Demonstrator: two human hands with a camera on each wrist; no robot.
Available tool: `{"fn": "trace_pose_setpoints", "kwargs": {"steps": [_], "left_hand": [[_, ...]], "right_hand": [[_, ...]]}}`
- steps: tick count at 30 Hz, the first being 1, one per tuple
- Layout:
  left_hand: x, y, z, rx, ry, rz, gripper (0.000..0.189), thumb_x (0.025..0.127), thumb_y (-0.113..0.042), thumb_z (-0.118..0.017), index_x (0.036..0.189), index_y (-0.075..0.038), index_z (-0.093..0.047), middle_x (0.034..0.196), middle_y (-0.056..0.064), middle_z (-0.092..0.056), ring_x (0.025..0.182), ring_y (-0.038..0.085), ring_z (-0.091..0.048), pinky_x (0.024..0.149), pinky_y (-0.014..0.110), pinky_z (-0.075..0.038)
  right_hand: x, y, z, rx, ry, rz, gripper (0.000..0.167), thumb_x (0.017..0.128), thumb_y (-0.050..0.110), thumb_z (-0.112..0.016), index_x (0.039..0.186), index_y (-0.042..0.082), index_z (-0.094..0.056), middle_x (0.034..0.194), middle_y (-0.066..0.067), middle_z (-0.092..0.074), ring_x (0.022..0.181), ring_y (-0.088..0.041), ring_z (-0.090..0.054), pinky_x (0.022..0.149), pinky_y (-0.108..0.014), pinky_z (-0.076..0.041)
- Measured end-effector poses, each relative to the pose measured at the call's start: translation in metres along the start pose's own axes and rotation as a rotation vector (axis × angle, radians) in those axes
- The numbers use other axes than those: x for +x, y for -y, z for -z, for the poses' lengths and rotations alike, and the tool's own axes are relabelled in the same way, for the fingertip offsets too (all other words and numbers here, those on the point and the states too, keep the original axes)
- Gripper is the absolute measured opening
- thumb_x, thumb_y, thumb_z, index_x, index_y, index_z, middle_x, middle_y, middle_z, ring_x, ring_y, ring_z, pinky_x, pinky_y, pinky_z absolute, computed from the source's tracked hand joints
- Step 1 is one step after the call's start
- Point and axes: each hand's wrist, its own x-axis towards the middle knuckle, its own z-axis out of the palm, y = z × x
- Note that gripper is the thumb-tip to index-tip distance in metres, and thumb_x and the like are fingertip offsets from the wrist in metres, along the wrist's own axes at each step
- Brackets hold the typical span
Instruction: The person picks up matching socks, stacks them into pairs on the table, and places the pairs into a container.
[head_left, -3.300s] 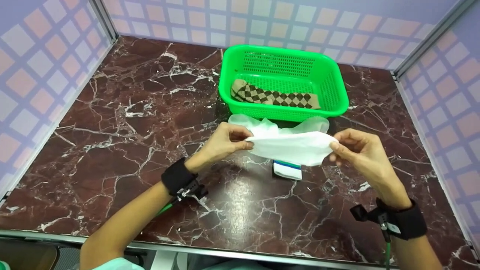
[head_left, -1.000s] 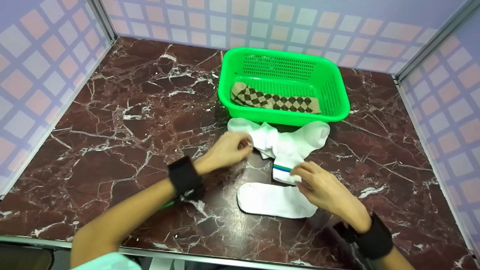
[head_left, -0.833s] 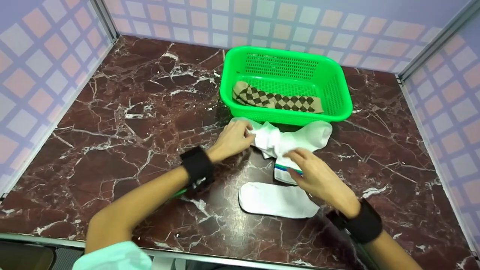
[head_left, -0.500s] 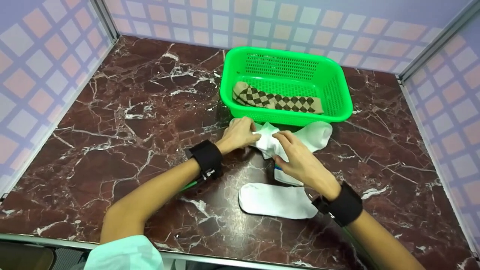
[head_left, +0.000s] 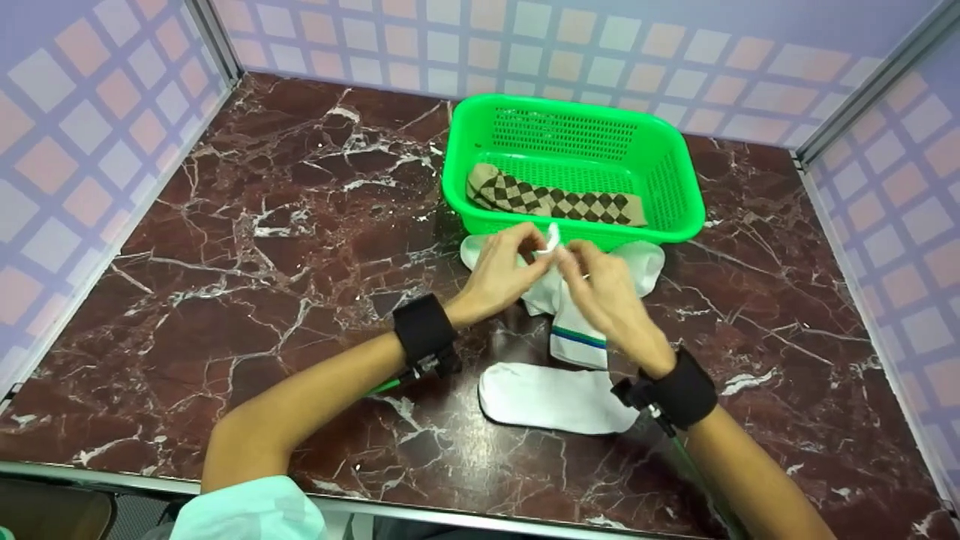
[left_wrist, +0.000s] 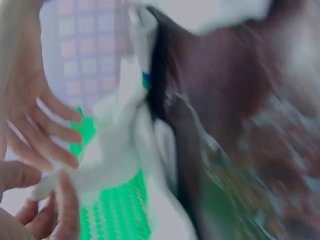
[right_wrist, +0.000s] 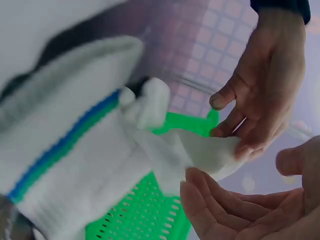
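Note:
Above the pile of white socks, my left hand (head_left: 499,274) pinches a white sock (head_left: 553,240) and lifts part of it. My right hand (head_left: 611,300) is close beside it in the head view. In the right wrist view, the right hand (right_wrist: 250,212) has its thumb apart from its fingers, and its fingertips are at the raised sock's edge. Under the hands, a white sock with green and blue stripes (head_left: 577,341) lies partly covered by other white cloth. Nearer the front lies a flat white sock (head_left: 551,397). The left wrist view is blurred.
A green plastic basket (head_left: 574,103) stands just behind the socks. Inside it lies a tan and brown argyle sock (head_left: 559,204). The dark marbled table (head_left: 300,262) is enclosed by checkered panels at the back and sides.
A white sock stretched between both hands was laid flat near the front. Both hands moved to the pile, and the left now raises another white sock from it.

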Motion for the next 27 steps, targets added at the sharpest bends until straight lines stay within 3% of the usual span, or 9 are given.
{"fn": "trace_pose_setpoints", "kwargs": {"steps": [3,6,11,15,19,21,23,25,27], "left_hand": [[-0.005,-0.013,-0.006,-0.038,-0.074,-0.086,0.005,0.087,-0.008,-0.066,0.090,-0.006,-0.062,0.087,0.003,-0.065,0.081,0.014,-0.059,0.074,0.032,-0.050],[-0.010,-0.025,-0.009,-0.012,-0.129,-0.157,0.005,0.085,-0.006,-0.066,0.090,-0.007,-0.063,0.088,0.002,-0.066,0.084,0.015,-0.055,0.078,0.030,-0.044],[-0.010,-0.044,-0.009,-0.018,-0.174,-0.294,0.010,0.084,-0.003,-0.067,0.094,-0.003,-0.062,0.094,0.006,-0.066,0.091,0.019,-0.055,0.086,0.026,-0.041],[-0.013,-0.056,-0.005,-0.164,-0.174,-0.430,0.024,0.084,0.003,-0.067,0.104,0.004,-0.054,0.101,0.013,-0.063,0.099,0.018,-0.062,0.092,0.025,-0.046],[-0.020,-0.060,0.002,-0.272,-0.167,-0.511,0.033,0.085,0.006,-0.064,0.112,0.009,-0.046,0.101,0.019,-0.065,0.097,0.023,-0.066,0.092,0.033,-0.049],[-0.023,-0.060,0.008,-0.272,-0.186,-0.511,0.031,0.087,0.005,-0.061,0.113,0.008,-0.046,0.100,0.020,-0.066,0.095,0.024,-0.066,0.092,0.034,-0.049],[-0.025,-0.057,0.014,-0.262,-0.207,-0.472,0.029,0.088,0.005,-0.059,0.114,0.008,-0.046,0.102,0.019,-0.065,0.096,0.023,-0.064,0.090,0.034,-0.050],[-0.027,-0.052,0.020,-0.251,-0.218,-0.390,0.030,0.088,0.003,-0.060,0.115,0.006,-0.047,0.105,0.017,-0.065,0.098,0.022,-0.062,0.088,0.034,-0.050],[-0.028,-0.045,0.025,-0.244,-0.187,-0.273,0.036,0.088,-0.001,-0.064,0.119,0.002,-0.047,0.114,0.016,-0.063,0.104,0.020,-0.059,0.088,0.035,-0.049]], "right_hand": [[0.005,0.006,0.010,0.064,-0.018,-0.080,0.051,0.102,0.043,-0.041,0.113,-0.002,-0.063,0.085,-0.011,-0.069,0.072,-0.024,-0.065,0.063,-0.037,-0.050],[0.007,0.010,0.019,0.168,-0.005,-0.131,0.055,0.100,0.049,-0.041,0.107,0.001,-0.065,0.082,-0.009,-0.068,0.072,-0.026,-0.066,0.065,-0.038,-0.053],[0.012,0.019,0.033,0.396,-0.045,-0.168,0.046,0.099,0.042,-0.051,0.098,-0.002,-0.065,0.082,-0.015,-0.066,0.071,-0.026,-0.065,0.068,-0.039,-0.057],[0.012,0.030,0.042,0.520,-0.150,-0.106,0.026,0.096,0.022,-0.060,0.098,-0.004,-0.066,0.085,-0.015,-0.066,0.073,-0.024,-0.064,0.065,-0.034,-0.056],[0.009,0.036,0.050,0.499,-0.204,0.026,0.015,0.094,0.008,-0.060,0.096,-0.004,-0.068,0.081,-0.013,-0.066,0.067,-0.020,-0.061,0.056,-0.025,-0.050],[0.006,0.037,0.055,0.452,-0.191,0.094,0.013,0.094,0.006,-0.059,0.094,-0.004,-0.067,0.076,-0.012,-0.064,0.060,-0.017,-0.057,0.051,-0.023,-0.044],[0.002,0.037,0.061,0.411,-0.158,0.161,0.012,0.095,0.005,-0.058,0.095,-0.004,-0.066,0.075,-0.010,-0.063,0.058,-0.015,-0.054,0.048,-0.022,-0.041],[-0.002,0.036,0.066,0.364,-0.124,0.232,0.010,0.095,0.003,-0.057,0.094,-0.005,-0.064,0.074,-0.009,-0.061,0.056,-0.013,-0.050,0.046,-0.021,-0.038],[-0.006,0.037,0.070,0.326,-0.103,0.300,0.008,0.094,-0.001,-0.057,0.097,-0.005,-0.064,0.078,-0.007,-0.062,0.057,-0.013,-0.050,0.046,-0.020,-0.039]]}}
